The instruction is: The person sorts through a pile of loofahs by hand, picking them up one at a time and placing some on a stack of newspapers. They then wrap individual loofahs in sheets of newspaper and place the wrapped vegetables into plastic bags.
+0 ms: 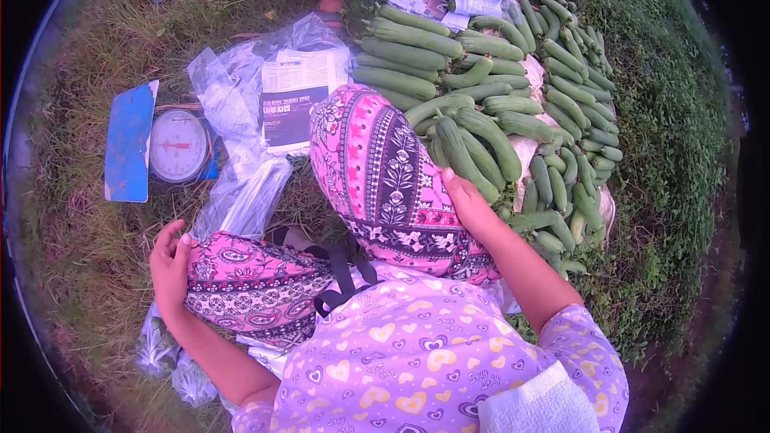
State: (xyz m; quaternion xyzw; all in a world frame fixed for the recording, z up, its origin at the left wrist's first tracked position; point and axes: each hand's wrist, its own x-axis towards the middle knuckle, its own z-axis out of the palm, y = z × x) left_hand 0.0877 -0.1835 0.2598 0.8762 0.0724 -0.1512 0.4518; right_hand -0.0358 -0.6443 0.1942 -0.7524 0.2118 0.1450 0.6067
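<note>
My left hand [170, 273] sits loosely spread at my knee [233, 281]; right hand [469, 202]: fingers hidden, can't tell. Best grasp cucumbers [513, 104] mid-body, gently.

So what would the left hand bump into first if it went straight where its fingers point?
Probably the weighing scale, across some grass, though the left hand could pass above it; depth is unclear.

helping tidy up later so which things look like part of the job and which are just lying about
Likely part of the job:
long green vegetables
newspaper
clear plastic
dial scale

Probably just about:
dark strap, across the lap
white cloth, on the shirt
</note>
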